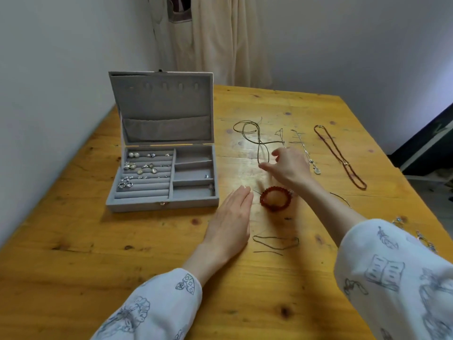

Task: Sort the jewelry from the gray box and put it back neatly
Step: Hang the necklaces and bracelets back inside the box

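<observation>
From the head view, the gray box [161,179] stands open on the counter [98,241], earrings already in its slots. The right hand [288,166] pinches the dark cord necklace [255,138], probably to straighten it; the left hand [229,222] rests flat, fingers [241,196] together.

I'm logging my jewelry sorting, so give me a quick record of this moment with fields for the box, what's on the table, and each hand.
box: gray jewelry box, lid open, on the left of the wooden table
in box: earrings across the ring rolls
on table: red bead bracelet, dark cord necklace, silver chain necklace, dark red bead necklace
left hand: flat, open, beside the bracelet
right hand: fingertips at the cord necklace's loop; grip unclear
</observation>
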Tool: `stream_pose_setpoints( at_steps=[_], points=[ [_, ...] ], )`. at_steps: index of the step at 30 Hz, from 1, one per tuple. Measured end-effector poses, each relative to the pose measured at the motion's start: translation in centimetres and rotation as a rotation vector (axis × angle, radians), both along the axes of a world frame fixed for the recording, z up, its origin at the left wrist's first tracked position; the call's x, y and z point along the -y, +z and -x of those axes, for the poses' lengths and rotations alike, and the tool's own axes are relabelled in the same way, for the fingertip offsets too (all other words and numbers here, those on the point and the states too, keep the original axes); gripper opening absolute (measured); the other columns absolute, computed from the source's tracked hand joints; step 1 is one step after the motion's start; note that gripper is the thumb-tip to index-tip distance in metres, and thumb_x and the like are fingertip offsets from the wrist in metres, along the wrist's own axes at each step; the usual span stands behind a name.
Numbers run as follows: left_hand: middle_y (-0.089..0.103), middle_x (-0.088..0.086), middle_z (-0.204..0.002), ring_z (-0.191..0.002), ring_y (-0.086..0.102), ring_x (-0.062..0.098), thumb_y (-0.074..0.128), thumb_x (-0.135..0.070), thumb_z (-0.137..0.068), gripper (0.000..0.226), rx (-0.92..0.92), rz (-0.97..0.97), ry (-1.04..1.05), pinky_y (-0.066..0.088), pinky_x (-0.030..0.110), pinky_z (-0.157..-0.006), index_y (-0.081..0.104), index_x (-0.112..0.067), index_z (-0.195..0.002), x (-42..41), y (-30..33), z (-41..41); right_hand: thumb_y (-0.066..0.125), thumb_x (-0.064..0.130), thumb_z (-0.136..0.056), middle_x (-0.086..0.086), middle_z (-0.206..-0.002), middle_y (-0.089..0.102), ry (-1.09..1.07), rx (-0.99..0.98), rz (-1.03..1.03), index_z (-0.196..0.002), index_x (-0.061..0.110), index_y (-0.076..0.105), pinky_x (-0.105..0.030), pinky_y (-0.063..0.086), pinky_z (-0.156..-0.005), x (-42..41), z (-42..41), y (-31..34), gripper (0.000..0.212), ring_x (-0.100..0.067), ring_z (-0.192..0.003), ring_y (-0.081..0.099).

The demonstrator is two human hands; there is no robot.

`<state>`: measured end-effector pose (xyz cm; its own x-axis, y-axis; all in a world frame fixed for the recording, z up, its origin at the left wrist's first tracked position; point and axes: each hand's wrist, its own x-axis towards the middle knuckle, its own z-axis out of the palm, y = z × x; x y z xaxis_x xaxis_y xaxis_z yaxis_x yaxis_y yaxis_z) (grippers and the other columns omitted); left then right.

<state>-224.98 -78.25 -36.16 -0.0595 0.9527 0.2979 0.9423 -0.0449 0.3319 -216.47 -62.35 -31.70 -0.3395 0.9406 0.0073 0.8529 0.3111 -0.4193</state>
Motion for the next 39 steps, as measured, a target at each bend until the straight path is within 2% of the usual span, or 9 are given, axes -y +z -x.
stream_pose_setpoints(
  at_steps=[8,11,14,18,20,23,25,32,39],
  points=[
    [0.026,0.005,-0.150,-0.140,0.016,0.013,0.036,0.000,-0.090,0.054,0.113,0.056,-0.038,-0.010,0.010,-0.106,0.027,-0.008,-0.142,-0.1,0.0,0.1,0.051,0.019,-0.090,-0.011,-0.116,0.057,0.101,0.075,-0.122,-0.104,0.013,0.065,-0.040,0.034,-0.094,0.1,2.0,-1.6,0.021,-0.029,-0.117,0.043],
    [0.047,0.008,-0.136,-0.126,0.041,0.012,0.038,0.002,-0.090,0.045,0.436,0.088,-0.016,0.019,0.009,-0.106,0.043,-0.010,-0.133,-0.7,2.2,0.9,0.051,0.013,-0.090,-0.013,-0.100,0.069,0.067,-0.307,0.100,-0.093,0.007,0.062,-0.034,0.043,-0.082,0.1,1.5,0.3,0.013,-0.026,-0.099,0.060],
    [0.054,0.006,-0.125,-0.108,0.053,0.008,0.043,0.003,-0.090,0.041,0.571,-0.128,0.061,0.043,0.024,-0.097,0.048,-0.011,-0.127,-2.7,5.2,2.5,0.050,0.009,-0.092,-0.009,-0.072,0.067,0.146,-0.622,0.338,-0.078,0.011,0.055,-0.026,0.046,-0.061,0.8,0.6,4.1,0.015,-0.019,-0.067,0.063],
    [0.016,0.004,-0.153,-0.139,0.017,0.015,0.064,-0.017,-0.084,0.082,0.476,-0.061,0.039,0.015,0.027,-0.110,0.010,-0.015,-0.146,-6.4,9.4,4.0,0.052,0.010,-0.092,-0.004,-0.066,0.052,0.309,-0.741,0.436,-0.086,0.003,0.057,-0.017,0.046,-0.049,2.3,-0.1,10.3,0.010,-0.012,-0.054,0.053],
    [0.019,0.002,-0.153,-0.140,0.016,0.015,0.067,-0.025,-0.082,0.088,0.463,0.020,-0.032,0.014,0.027,-0.110,0.007,-0.016,-0.146,-7.2,11.1,3.9,0.054,0.010,-0.091,-0.004,-0.065,0.050,0.380,-0.752,0.413,-0.091,0.001,0.058,-0.018,0.041,-0.048,3.2,-0.3,12.9,0.010,-0.010,-0.051,0.047],
    [0.064,0.007,-0.100,-0.099,0.062,0.016,0.055,-0.018,-0.091,0.034,0.624,-0.011,-0.146,0.044,0.033,-0.095,0.047,-0.007,-0.122,-6.5,13.2,3.8,0.056,0.010,-0.089,-0.003,-0.065,0.048,0.435,-0.825,0.380,-0.087,0.003,0.059,-0.019,0.037,-0.050,4.0,-0.8,15.4,0.007,-0.010,-0.054,0.043],
    [0.057,0.006,-0.069,-0.065,0.061,0.014,0.046,-0.015,-0.094,0.015,0.700,-0.043,-0.210,0.053,0.037,-0.074,0.056,-0.006,-0.101,-5.4,14.4,4.3,0.059,0.012,-0.088,-0.003,-0.067,0.046,0.408,-0.902,0.382,-0.088,0.004,0.059,-0.021,0.038,-0.053,3.8,-1.5,16.2,0.008,-0.011,-0.057,0.041],
    [0.028,-0.006,-0.051,-0.047,0.030,0.009,0.052,-0.036,-0.082,0.025,1.271,0.025,-0.301,0.040,0.019,-0.046,0.061,-0.014,-0.074,-2.2,20.2,9.6,0.063,0.031,-0.082,0.005,-0.062,0.037,0.333,-0.880,0.434,-0.082,0.016,0.073,-0.016,0.037,-0.051,3.1,-3.6,14.6,0.019,-0.006,-0.053,0.036],
    [0.045,-0.006,-0.054,-0.047,0.041,0.008,0.045,-0.029,-0.094,0.038,1.645,-0.068,-0.332,0.044,0.020,-0.050,0.067,-0.019,-0.065,-1.9,22.2,12.1,0.058,0.048,-0.074,0.011,-0.053,0.044,0.464,-0.865,0.522,-0.089,0.024,0.073,-0.016,0.041,-0.053,6.1,0.7,12.8,0.033,-0.003,-0.051,0.042]
  ],
)
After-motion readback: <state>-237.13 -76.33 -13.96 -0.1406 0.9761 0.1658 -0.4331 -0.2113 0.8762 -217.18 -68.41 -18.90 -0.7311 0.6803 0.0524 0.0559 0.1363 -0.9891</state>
